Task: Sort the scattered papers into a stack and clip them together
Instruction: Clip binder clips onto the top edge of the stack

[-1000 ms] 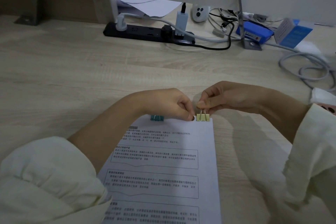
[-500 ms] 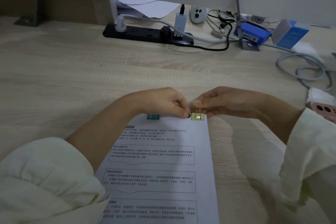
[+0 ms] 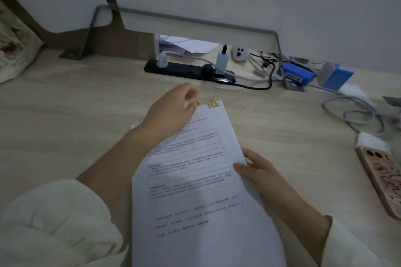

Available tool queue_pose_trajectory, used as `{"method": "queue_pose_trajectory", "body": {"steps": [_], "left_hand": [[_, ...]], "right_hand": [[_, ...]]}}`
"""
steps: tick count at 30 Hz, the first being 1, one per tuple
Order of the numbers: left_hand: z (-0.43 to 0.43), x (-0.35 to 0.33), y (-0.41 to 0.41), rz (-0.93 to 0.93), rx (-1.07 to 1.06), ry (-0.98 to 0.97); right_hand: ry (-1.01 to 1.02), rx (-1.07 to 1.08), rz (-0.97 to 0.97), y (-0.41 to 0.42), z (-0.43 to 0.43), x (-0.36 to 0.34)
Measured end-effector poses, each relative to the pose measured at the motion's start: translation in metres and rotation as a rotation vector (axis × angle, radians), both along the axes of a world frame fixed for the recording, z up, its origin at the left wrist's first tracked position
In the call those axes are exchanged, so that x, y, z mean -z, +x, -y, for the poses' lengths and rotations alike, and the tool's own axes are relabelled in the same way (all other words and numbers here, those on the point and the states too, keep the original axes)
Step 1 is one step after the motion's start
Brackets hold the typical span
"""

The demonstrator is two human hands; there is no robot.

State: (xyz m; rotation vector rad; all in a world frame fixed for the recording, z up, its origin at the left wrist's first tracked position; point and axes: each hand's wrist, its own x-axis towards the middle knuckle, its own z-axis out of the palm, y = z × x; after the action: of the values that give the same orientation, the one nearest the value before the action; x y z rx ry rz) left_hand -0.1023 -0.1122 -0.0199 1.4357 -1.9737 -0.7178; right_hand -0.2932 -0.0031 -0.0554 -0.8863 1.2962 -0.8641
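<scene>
A stack of printed white papers (image 3: pixel 195 180) lies slanted in the middle, its near end raised toward me. A gold binder clip (image 3: pixel 213 103) sits on the top edge near the right corner, handles up. My left hand (image 3: pixel 171 112) covers the stack's top left corner with fingers curled around it. The green clip seen earlier is hidden under this hand. My right hand (image 3: pixel 258 171) grips the stack's right edge, thumb on top of the sheets.
A black power strip (image 3: pixel 188 70) with plugs and cables runs along the back. Blue boxes (image 3: pixel 299 73) and coiled grey cable (image 3: pixel 355 112) are at the back right. A pink phone (image 3: pixel 382 180) lies at the right. A small pale object (image 3: pixel 137 122) lies left of my wrist.
My right hand let go of the gold clip and dropped to the stack's right edge. The stack has tilted and risen toward me. The left hand stays at the top left corner.
</scene>
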Motion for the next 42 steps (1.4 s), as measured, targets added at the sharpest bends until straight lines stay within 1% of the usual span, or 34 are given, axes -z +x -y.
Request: {"method": "queue_pose_trajectory", "body": {"steps": [2, 4, 6, 7, 8, 9, 10, 12, 13, 16, 19, 22, 23, 26, 27, 29, 31, 33, 37, 42], "left_hand": [[-0.016, 0.006, 0.016, 0.032, -0.018, -0.033], [-0.036, 0.019, 0.035, 0.106, -0.056, -0.043], [-0.054, 0.040, 0.059, 0.278, -0.175, -0.029], [-0.064, 0.051, 0.073, 0.358, -0.273, 0.017], [-0.073, 0.061, 0.087, 0.402, -0.383, 0.074], [-0.082, 0.069, 0.101, 0.410, -0.486, 0.117], [-0.091, 0.075, 0.113, 0.390, -0.569, 0.134], [-0.102, 0.080, 0.131, 0.330, -0.649, 0.132], [-0.106, 0.080, 0.138, 0.317, -0.658, 0.115], [-0.110, 0.082, 0.158, 0.288, -0.657, 0.039], [-0.109, 0.087, 0.183, 0.320, -0.659, 0.018], [-0.103, 0.094, 0.215, 0.391, -0.646, 0.037], [-0.100, 0.095, 0.228, 0.406, -0.644, 0.043], [-0.086, 0.097, 0.268, 0.429, -0.640, 0.024], [-0.080, 0.097, 0.280, 0.418, -0.635, 0.036], [-0.065, 0.097, 0.302, 0.396, -0.611, 0.051], [-0.051, 0.094, 0.317, 0.409, -0.594, 0.066], [-0.040, 0.093, 0.329, 0.423, -0.581, 0.072], [-0.020, 0.094, 0.347, 0.413, -0.572, 0.095], [-0.008, 0.097, 0.356, 0.422, -0.552, 0.039]], "right_hand": [[-0.022, 0.084, 0.022, 0.017, 0.010, 0.005], [-0.039, 0.129, 0.089, 0.041, 0.021, 0.009], [-0.054, 0.144, 0.177, 0.069, 0.034, 0.011], [-0.063, 0.144, 0.192, 0.084, 0.040, 0.013], [-0.088, 0.148, 0.161, 0.098, 0.044, 0.014], [-0.134, 0.164, 0.087, 0.112, 0.049, 0.017], [-0.203, 0.175, -0.016, 0.126, 0.052, 0.018], [-0.327, 0.179, -0.177, 0.150, 0.050, 0.022], [-0.356, 0.162, -0.232, 0.162, 0.047, 0.022], [-0.343, 0.105, -0.322, 0.186, 0.039, 0.024], [-0.360, 0.084, -0.318, 0.206, 0.046, 0.027], [-0.363, -0.044, -0.346, 0.234, 0.058, 0.029], [-0.395, -0.109, -0.412, 0.244, 0.065, 0.033], [-0.562, -0.349, -0.780, 0.268, 0.084, 0.046], [-0.569, -0.418, -0.885, 0.275, 0.088, 0.049], [-0.609, -0.490, -1.046, 0.286, 0.095, 0.052], [-0.671, -0.496, -1.144, 0.300, 0.100, 0.054], [-0.670, -0.500, -1.201, 0.313, 0.108, 0.053], [-0.644, -0.507, -1.261, 0.329, 0.120, 0.053], [-0.643, -0.490, -1.298, 0.338, 0.126, 0.057]]}}
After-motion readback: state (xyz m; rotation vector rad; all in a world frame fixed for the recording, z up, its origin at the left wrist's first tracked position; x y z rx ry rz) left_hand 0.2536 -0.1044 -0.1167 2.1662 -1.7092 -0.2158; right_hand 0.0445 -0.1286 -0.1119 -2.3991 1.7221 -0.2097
